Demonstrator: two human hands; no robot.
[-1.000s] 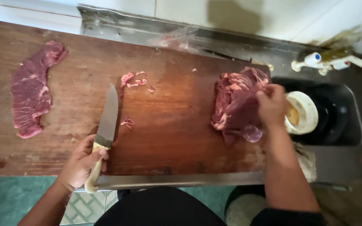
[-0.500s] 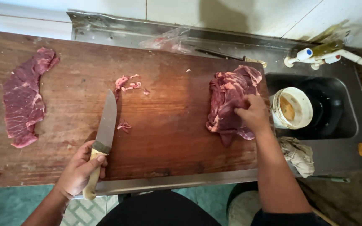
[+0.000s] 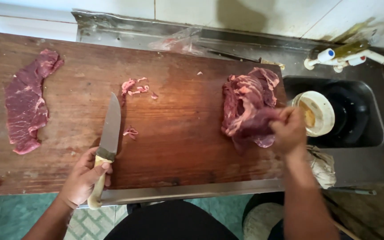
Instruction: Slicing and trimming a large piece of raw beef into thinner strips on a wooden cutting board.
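Note:
My right hand grips the near edge of a large dark red slab of meat at the right end of the wooden cutting board. My left hand holds the pale handle of a broad knife, whose blade lies flat on the board and points away from me. A long trimmed strip of meat lies at the board's left end. Small meat scraps sit near the blade tip.
To the right is a steel sink with a round white tub and a dark pot inside it. A white tap stands behind it. A crumpled rag lies by the board's corner. A clear plastic bag rests at the back.
My right hand has slid down the slab to its near edge and pulled the meat slightly left and toward me. The knife hand has stayed where it was.

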